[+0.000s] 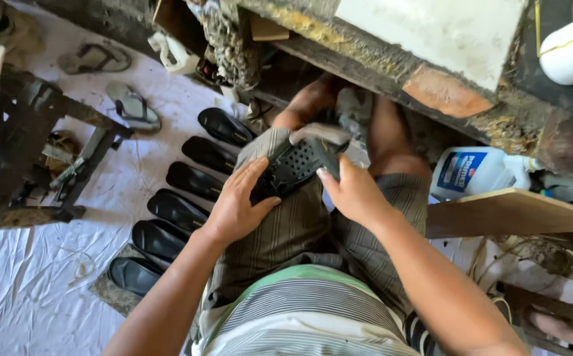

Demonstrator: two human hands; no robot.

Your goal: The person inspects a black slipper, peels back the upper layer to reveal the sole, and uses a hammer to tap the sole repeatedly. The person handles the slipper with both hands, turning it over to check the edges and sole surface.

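From the head camera, both hands hold a black shoe upper (297, 165) against the left knee. The left hand (240, 201) cups its near side with fingers curled over; the right hand (352, 191) pinches the far edge, thumb on top. Keeping it braced on the thigh and pressing evenly should serve best. The upper is dark with a dotted, perforated panel; its pale top edge may be lining. A row of black soles (181, 211) lies just left on the white sheet (29, 290).
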